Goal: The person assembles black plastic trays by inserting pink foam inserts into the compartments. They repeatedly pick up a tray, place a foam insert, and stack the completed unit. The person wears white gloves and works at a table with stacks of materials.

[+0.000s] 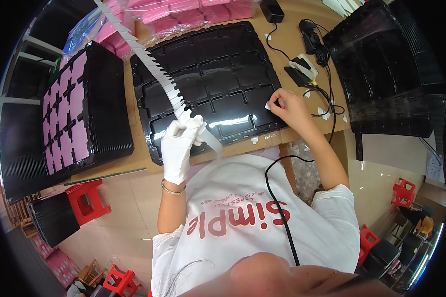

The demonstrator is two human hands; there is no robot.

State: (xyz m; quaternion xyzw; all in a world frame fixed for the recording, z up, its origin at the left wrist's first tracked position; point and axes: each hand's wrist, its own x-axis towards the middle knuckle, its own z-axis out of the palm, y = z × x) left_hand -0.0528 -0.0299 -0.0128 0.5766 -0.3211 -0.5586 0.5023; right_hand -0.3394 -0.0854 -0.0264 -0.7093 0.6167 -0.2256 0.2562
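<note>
My left hand, in a white glove, is closed around a long white strip with a notched edge. The strip runs up past the far edge of the tray, and its short end hangs by my wrist, blurred. Bare, my right hand pinches a small white piece of paper or sticker between thumb and forefinger, over the right edge of a black plastic tray. Shallow rectangular compartments divide this tray, which lies flat on the table in front of me.
A stack of black trays with pink pieces stands at the left. More black trays rise at the right. Pink bundles in clear film lie at the back. Black cables, an adapter and white scraps are on the right side.
</note>
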